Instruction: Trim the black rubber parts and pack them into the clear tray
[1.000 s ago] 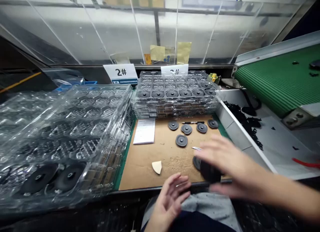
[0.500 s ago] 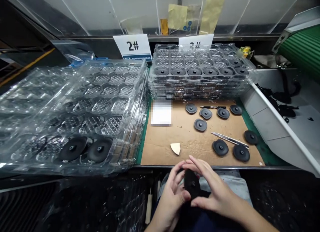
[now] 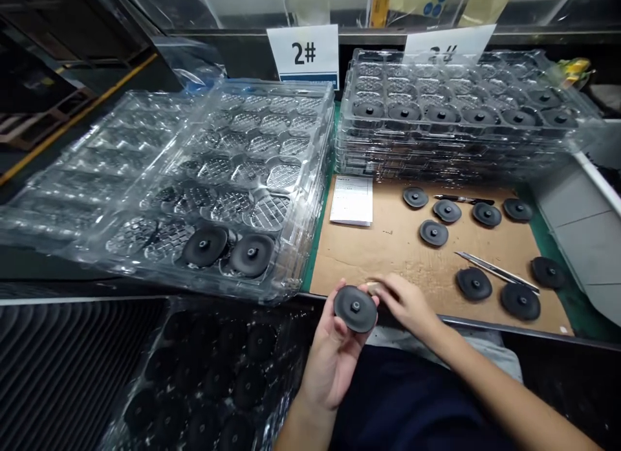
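A round black disc [image 3: 356, 308] with a small central hub is held by its rim in my left hand [image 3: 332, 360], near the table's front edge. Just right of it, my right hand [image 3: 405, 305] has its fingers closed round a small pale piece [image 3: 373, 287], mostly hidden by the fingers. Several similar black discs [image 3: 474, 283] lie on the brown cardboard [image 3: 349, 257] to the right, beside metal tweezers [image 3: 495, 270] and a black pen [image 3: 463, 199].
Stacked clear trays [image 3: 310, 198] stand at left, two black discs in their front row. Another tray stack [image 3: 417, 143] holding discs is at the back right. A printed paper [image 3: 352, 200] lies on the cardboard. Below left is a dark disc tray [image 3: 208, 373].
The view has shifted left and down. My right hand has left the disc and closed on the pale piece that lay on the cardboard. The disc now faces up in my left hand.
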{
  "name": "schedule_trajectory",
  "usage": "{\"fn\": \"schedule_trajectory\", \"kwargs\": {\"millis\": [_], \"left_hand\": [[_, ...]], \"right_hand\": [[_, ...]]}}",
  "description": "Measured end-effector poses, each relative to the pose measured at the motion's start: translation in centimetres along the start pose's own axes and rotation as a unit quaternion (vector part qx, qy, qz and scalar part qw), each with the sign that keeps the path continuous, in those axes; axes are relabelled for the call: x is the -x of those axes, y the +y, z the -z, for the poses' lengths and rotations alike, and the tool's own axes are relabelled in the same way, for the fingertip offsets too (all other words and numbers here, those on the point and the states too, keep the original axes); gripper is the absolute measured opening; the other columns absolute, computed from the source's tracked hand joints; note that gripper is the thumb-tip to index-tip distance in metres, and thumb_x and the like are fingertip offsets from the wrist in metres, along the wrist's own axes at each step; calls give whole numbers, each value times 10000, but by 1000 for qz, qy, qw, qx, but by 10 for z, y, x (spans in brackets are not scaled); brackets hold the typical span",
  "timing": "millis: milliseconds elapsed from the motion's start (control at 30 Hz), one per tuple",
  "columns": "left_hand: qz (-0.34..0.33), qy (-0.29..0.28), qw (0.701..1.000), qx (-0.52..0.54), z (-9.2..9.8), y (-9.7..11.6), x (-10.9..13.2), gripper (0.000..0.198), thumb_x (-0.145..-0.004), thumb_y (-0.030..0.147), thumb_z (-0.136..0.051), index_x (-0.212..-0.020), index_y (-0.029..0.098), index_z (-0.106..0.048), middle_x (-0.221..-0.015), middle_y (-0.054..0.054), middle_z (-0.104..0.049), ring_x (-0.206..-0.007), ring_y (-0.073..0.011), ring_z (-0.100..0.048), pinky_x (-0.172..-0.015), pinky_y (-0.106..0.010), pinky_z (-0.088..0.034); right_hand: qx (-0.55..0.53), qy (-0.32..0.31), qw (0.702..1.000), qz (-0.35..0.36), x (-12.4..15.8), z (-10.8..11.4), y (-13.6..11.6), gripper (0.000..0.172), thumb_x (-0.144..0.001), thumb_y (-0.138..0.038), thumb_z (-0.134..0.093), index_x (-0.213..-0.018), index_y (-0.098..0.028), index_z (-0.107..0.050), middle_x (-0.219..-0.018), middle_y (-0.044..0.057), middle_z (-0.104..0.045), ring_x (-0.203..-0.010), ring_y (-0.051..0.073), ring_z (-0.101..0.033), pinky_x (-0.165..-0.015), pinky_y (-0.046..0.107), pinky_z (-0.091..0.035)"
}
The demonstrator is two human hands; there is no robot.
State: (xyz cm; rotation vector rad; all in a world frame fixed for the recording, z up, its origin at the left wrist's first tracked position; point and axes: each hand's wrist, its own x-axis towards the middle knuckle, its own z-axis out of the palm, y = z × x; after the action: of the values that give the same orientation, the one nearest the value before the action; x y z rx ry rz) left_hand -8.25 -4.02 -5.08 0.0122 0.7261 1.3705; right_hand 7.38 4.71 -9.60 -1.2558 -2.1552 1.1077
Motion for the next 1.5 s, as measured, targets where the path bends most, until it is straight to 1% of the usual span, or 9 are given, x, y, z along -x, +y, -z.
{"fn": "schedule_trajectory", "kwargs": {"millis": [267,400,600,767,900,1067,1200,1300,1500], "left_hand": [[25,-24,998,-58,-20,-8,-11,580,-718,306,-718,-1256,230,-515,-1267,-102,-585,-1152,-238,-558,-977,-318,-446],[26,-38,995,-86,-32,-12,-11,598,-636,245,-784,-1197,254,-577,-1211,-71,-629,-1078,-230,-606,-892,-279,-500],[19,-53,992,-115,-42,-24,-5,666,-580,320,-807,-1203,241,-583,-1196,-83,-640,-1098,-239,-595,-993,-329,-439],[41,-45,990,-130,-50,-34,-5,636,-588,272,-811,-1184,254,-591,-1178,-67,-652,-1078,-244,-607,-926,-313,-488],[56,-51,985,-156,-59,-42,-8,583,-621,291,-793,-1167,214,-603,-1119,-85,-675,-1078,-242,-607,-971,-325,-456],[76,-41,983,-160,-63,-46,-8,699,-556,302,-825,-1204,255,-568,-1188,-74,-643,-1072,-260,-611,-922,-341,-495],[82,-45,979,-180,-73,-52,-11,663,-574,343,-812,-1187,230,-587,-1106,-76,-680,-1058,-248,-618,-989,-355,-442],[102,-59,977,-177,-79,-51,-11,678,-499,309,-851,-1134,250,-622,-1108,-67,-683,-1018,-257,-638,-974,-382,-456],[120,-11,980,-157,-89,-55,-5,676,-484,311,-861,-1117,228,-641,-1045,-51,-705,-926,-188,-662,-821,-242,-515]], "right_hand": [[-75,102,989,79,21,54,-86,256,-889,-151,-500,-1131,-199,-569,-1006,38,-619,-895,130,-570,-792,233,-463],[-81,21,993,86,28,56,-104,236,-868,-62,-484,-1038,-175,-604,-859,11,-609,-786,92,-566,-714,181,-457],[-55,147,977,148,40,64,-95,255,-878,-78,-483,-1108,-124,-583,-941,71,-630,-868,136,-581,-815,250,-465],[-86,37,992,83,52,77,-84,192,-865,-81,-505,-985,-163,-632,-806,18,-617,-721,96,-578,-670,195,-471],[-80,153,976,135,55,83,-79,248,-876,-86,-484,-1091,-120,-603,-924,72,-636,-849,136,-590,-789,249,-475],[-127,47,987,83,67,92,-74,208,-872,-74,-500,-1001,-173,-629,-841,9,-625,-755,86,-579,-698,182,-468],[-71,158,976,129,68,100,-68,245,-874,-85,-490,-1087,-132,-603,-907,62,-644,-832,137,-597,-768,251,-481],[-81,112,975,174,84,105,-62,287,-875,-76,-493,-1145,-137,-568,-950,63,-657,-866,138,-603,-804,253,-483],[34,158,984,71,91,114,-56,230,-894,-111,-478,-1080,-161,-605,-868,53,-642,-749,135,-561,-698,266,-448]]}}
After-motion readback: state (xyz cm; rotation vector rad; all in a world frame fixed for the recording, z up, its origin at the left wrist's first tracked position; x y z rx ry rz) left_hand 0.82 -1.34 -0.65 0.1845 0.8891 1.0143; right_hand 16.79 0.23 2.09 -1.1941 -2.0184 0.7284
